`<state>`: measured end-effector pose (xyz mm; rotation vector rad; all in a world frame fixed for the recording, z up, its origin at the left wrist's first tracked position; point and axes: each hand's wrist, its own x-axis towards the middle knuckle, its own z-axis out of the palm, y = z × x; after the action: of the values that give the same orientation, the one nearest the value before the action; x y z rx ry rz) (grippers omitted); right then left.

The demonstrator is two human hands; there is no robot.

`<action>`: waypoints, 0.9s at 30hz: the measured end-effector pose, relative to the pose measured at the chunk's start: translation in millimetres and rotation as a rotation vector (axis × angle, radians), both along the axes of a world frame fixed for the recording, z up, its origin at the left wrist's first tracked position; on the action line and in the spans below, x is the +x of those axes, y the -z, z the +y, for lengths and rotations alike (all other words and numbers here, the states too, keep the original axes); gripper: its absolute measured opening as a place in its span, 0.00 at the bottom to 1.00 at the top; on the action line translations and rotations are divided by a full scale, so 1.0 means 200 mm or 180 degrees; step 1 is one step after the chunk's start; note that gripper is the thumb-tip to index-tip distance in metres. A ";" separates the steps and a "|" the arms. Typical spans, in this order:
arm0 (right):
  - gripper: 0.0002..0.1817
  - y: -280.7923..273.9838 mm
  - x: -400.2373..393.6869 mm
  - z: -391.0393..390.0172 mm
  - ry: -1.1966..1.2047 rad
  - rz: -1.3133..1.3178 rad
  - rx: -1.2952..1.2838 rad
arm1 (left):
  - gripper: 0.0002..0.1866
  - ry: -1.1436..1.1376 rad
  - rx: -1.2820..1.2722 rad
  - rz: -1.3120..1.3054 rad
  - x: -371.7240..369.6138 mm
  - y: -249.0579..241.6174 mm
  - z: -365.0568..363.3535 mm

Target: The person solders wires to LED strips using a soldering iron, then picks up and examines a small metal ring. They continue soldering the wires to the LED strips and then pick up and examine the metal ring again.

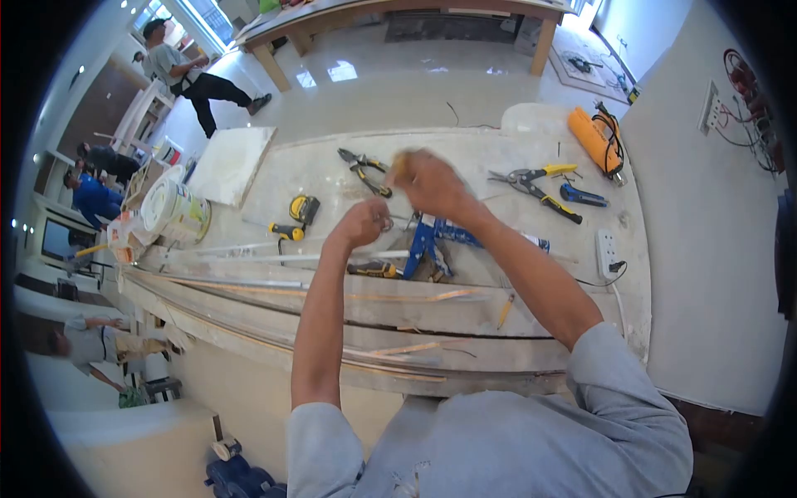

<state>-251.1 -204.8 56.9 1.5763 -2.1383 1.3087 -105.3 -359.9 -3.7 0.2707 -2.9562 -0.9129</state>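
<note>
My left hand (363, 222) is closed in front of me, its fingers curled round something small and thin that I cannot make out. Just beyond it, my right hand (427, 183) is raised over the bench and smeared by motion. Its fingers are closed, with a yellowish bit at their tips too blurred to name. Below my hands lies a blue caulking gun (427, 249), partly covered by my right forearm. A yellow-and-black handled tool (374, 270) lies beside it. Combination pliers (365, 172) rest just behind my hands.
Tin snips (535, 184), a blue utility knife (583, 196) and an orange power tool (594, 141) lie to the right, near a power strip (608, 249). A tape measure (305, 209), a screwdriver (286, 231), metal strips and a white bucket (176, 212) are leftward. Several people are farther off.
</note>
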 end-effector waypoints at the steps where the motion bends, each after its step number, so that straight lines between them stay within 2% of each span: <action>1: 0.19 -0.01 -0.03 -0.01 0.0020 -0.0002 -0.0025 | 0.05 0.0020 -0.0025 -0.0002 -0.01 0.01 -0.01; 3: 0.17 -0.04 -0.09 -0.01 0.0072 -0.1358 0.0410 | 0.06 0.0014 0.0028 0.0193 0.00 0.00 0.00; 4: 0.16 -0.04 -0.12 -0.02 0.0770 -0.1626 0.0300 | 0.06 -0.0234 0.0317 0.0208 0.00 0.00 0.01; 5: 0.16 -0.01 -0.14 -0.01 0.0786 -0.1643 0.0323 | 0.06 -0.0225 0.0341 0.0187 0.01 -0.01 0.02; 7: 0.19 0.05 -0.18 -0.03 0.0273 -0.1190 0.0163 | 0.07 -0.0581 0.0908 -0.0096 0.00 -0.04 0.02; 8: 0.21 0.01 -0.21 -0.02 0.0311 -0.1176 0.0364 | 0.07 -0.0599 0.0940 -0.0097 -0.02 -0.06 0.03; 10: 0.21 -0.04 -0.23 -0.02 0.0521 -0.1347 0.0230 | 0.08 -0.0564 0.0405 0.0359 -0.09 -0.10 0.03; 11: 0.21 -0.08 -0.24 -0.03 0.0717 -0.1497 0.0059 | 0.08 -0.0600 0.0424 0.0386 -0.13 -0.15 0.02; 13: 0.19 -0.16 -0.20 -0.01 0.0377 -0.1308 0.0050 | 0.08 -0.0468 -0.0012 0.0168 -0.18 -0.22 0.03; 15: 0.18 -0.30 -0.16 0.06 -0.0368 -0.1276 0.0555 | 0.07 -0.0467 0.0139 0.0282 -0.19 -0.21 0.02; 17: 0.14 -0.25 -0.17 0.09 -0.0354 -0.1336 0.0431 | 0.07 -0.0438 0.0263 0.0436 -0.20 -0.21 -0.01; 19: 0.11 -0.22 -0.14 0.15 -0.0777 -0.2018 0.0319 | 0.07 -0.0373 0.0328 0.0265 -0.21 -0.18 -0.02; 20: 0.09 -0.21 -0.15 0.18 -0.1116 -0.2083 0.0468 | 0.07 -0.0360 0.0343 0.0264 -0.20 -0.17 -0.02; 24: 0.10 -0.20 -0.22 0.25 -0.1224 -0.1688 0.0890 | 0.08 -0.0564 0.0570 0.0056 -0.17 -0.11 -0.02; 26: 0.11 -0.15 -0.28 0.26 -0.1152 -0.2024 0.0404 | 0.08 -0.0676 0.0773 0.0025 -0.16 -0.08 -0.04; 27: 0.11 -0.15 -0.30 0.26 -0.1177 -0.1983 0.0412 | 0.08 -0.0603 0.0702 0.0164 -0.15 -0.05 -0.06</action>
<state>-312.1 -153.3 87.1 1.8665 -2.3709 2.0416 -135.4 -371.3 6.2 0.5161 -2.7250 -1.1977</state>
